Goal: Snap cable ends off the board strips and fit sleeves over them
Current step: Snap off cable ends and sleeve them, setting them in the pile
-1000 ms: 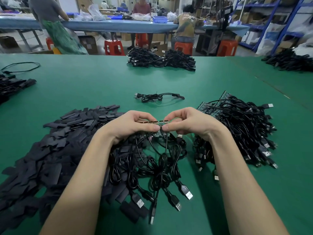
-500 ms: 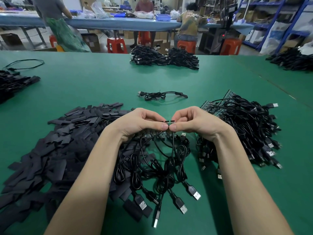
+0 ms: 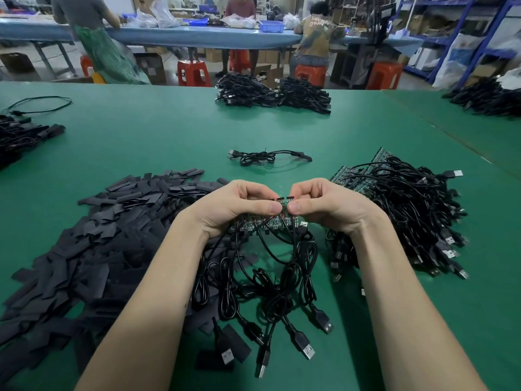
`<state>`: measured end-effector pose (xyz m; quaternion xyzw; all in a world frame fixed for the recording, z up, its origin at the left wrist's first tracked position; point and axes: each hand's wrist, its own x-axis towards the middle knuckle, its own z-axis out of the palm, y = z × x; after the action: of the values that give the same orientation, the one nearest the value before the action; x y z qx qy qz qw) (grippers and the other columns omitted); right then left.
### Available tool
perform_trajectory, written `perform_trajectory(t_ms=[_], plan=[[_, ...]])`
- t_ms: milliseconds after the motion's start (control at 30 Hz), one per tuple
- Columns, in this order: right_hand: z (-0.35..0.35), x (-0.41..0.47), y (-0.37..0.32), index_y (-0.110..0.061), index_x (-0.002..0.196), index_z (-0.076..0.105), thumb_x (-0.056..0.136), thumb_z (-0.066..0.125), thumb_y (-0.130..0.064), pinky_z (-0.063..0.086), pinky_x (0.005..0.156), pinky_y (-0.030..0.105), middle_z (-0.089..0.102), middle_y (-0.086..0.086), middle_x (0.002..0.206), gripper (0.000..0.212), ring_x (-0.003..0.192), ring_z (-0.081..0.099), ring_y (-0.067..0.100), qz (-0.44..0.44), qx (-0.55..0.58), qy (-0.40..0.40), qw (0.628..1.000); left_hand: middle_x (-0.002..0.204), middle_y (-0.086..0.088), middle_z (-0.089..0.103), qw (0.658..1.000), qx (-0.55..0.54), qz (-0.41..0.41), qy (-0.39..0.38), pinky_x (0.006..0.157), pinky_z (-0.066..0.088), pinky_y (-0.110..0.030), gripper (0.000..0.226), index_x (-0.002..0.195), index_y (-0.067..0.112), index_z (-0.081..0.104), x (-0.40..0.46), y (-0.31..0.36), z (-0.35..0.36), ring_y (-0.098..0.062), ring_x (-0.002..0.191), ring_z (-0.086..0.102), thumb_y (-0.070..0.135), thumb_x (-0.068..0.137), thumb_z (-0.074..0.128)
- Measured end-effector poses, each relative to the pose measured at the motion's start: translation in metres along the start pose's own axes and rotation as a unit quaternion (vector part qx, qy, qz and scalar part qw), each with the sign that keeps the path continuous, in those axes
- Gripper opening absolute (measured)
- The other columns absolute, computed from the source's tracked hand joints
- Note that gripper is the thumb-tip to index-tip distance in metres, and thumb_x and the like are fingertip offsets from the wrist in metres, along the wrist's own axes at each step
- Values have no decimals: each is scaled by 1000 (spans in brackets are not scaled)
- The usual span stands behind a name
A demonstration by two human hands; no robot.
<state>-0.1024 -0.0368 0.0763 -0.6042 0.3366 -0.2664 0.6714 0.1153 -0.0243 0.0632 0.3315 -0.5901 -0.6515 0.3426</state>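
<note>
A green board strip (image 3: pixel 282 206) with several black USB cables (image 3: pixel 270 289) hanging from it is held above the green table. My left hand (image 3: pixel 239 206) pinches the strip from the left, and my right hand (image 3: pixel 324 204) pinches it from the right, thumbs nearly touching at its middle. Most of the strip is hidden by my fingers. A large pile of flat black sleeves (image 3: pixel 84 249) lies to the left. More board strips with cables (image 3: pixel 400 204) are heaped to the right.
One finished coiled cable (image 3: pixel 267 157) lies beyond my hands. Cable piles sit at the far middle (image 3: pixel 270 93), far right (image 3: pixel 490 98) and left edge (image 3: pixel 19 136). People work at a blue table (image 3: pixel 197 38) behind, with red stools.
My hands have slid closer together along the strip, so less of it shows between my thumbs. The hanging cables shifted slightly.
</note>
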Motion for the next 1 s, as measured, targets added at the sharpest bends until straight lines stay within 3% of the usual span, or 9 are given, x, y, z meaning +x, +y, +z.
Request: perform_trajectory(t_ms=[133, 233, 333, 433, 567, 667, 733, 867, 1000], plan=[[3, 0, -2, -18, 62, 74, 70, 84, -11, 26, 42, 10, 55, -12, 52, 15, 40, 38, -2, -4, 52, -37, 998, 74, 3, 75, 999, -26, 23, -26, 66, 53, -16, 20, 76, 18, 80, 0, -1, 1, -5, 64, 67, 16, 60, 93], [1, -4, -3, -18, 65, 74, 48, 99, -38, 29, 41, 7, 66, -5, 62, 36, 39, 38, -4, -30, 87, -54, 994, 74, 5, 75, 998, -41, 35, -39, 67, 52, -14, 28, 76, 19, 80, -2, -1, -2, -3, 65, 67, 31, 56, 96], [-10, -13, -10, -20, 67, 73, 48, 99, -41, 30, 42, 9, 70, -2, 66, 38, 39, 39, -2, -79, 85, -39, 993, 83, 4, 77, 999, 43, 0, 6, 73, 50, -13, 14, 79, 24, 80, 1, -1, -9, -3, 73, 69, 21, 69, 90], [-19, -27, -19, -20, 68, 72, 54, 98, -35, 36, 41, 6, 70, 0, 67, 33, 37, 41, -4, -119, 133, -44, 983, 90, 3, 79, 981, 174, -29, 76, 80, 47, -15, 21, 82, 30, 80, 8, -4, -12, -3, 81, 71, 39, 65, 89], [-17, -24, -28, -20, 78, 69, 70, 88, -23, 33, 42, 8, 69, -6, 72, 21, 43, 43, -3, -91, 131, 98, 982, 88, 12, 78, 943, 321, -34, 75, 82, 51, -21, 24, 90, 33, 78, 12, -10, -13, 0, 82, 71, 43, 71, 88], [-7, -11, -31, -14, 97, 65, 67, 83, -20, 37, 41, 10, 70, -5, 77, 35, 47, 50, 0, -40, 125, 214, 968, 98, 21, 74, 905, 400, 39, 139, 81, 48, -16, 22, 101, 37, 71, 18, -12, -7, 4, 93, 66, 32, 81, 80], [0, -6, -29, -13, 97, 66, 69, 84, -18, 41, 41, 11, 72, -4, 76, 34, 49, 57, 2, -27, 107, 247, 963, 99, 16, 74, 918, 330, 97, 199, 78, 47, -14, 14, 99, 30, 70, 24, -11, 5, 0, 91, 68, 19, 90, 71], [7, 1, -25, -13, 90, 68, 76, 84, -11, 51, 47, 15, 72, 0, 70, 21, 51, 64, 7, -22, 113, 289, 950, 99, -2, 74, 974, -43, 85, 205, 78, 56, -28, 7, 105, 14, 65, 37, -8, 36, -22, 92, 74, 17, 100, 60], [8, 5, -20, -21, 84, 73, 76, 87, -23, 41, 49, 18, 69, -5, 71, 17, 53, 54, 7, -9, 14, 351, 936, 93, -1, 76, 974, -154, 37, 163, 73, 57, -34, 10, 110, 12, 63, 38, -17, 53, -20, 80, 73, 14, 101, 58]])
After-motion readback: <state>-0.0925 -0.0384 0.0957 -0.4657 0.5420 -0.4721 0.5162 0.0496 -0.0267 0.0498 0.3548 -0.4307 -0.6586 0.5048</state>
